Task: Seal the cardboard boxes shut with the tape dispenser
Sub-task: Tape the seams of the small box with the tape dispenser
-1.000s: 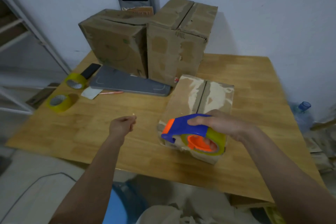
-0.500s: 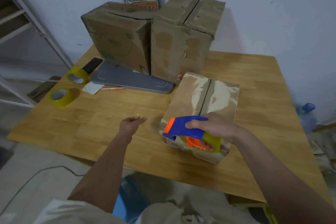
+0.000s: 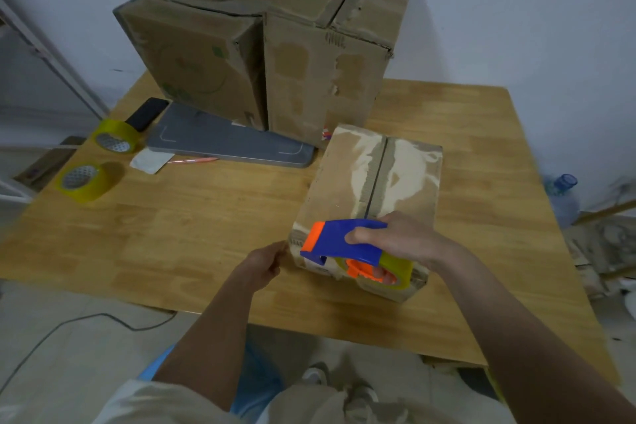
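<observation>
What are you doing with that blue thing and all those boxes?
A person is taping cardboard boxes shut. Their right hand grips a blue and orange tape dispenser at the near end of the small box, whose top seam shows no new tape yet. The left hand is by the box's near corner, fingers pinched together. Two bigger boxes stand at the back of the wooden table, and two spare tape rolls lie on its left side.

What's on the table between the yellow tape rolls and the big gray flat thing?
In the head view, a small white paper and a pink pen lie between the two yellow tape rolls and the gray board.
</observation>
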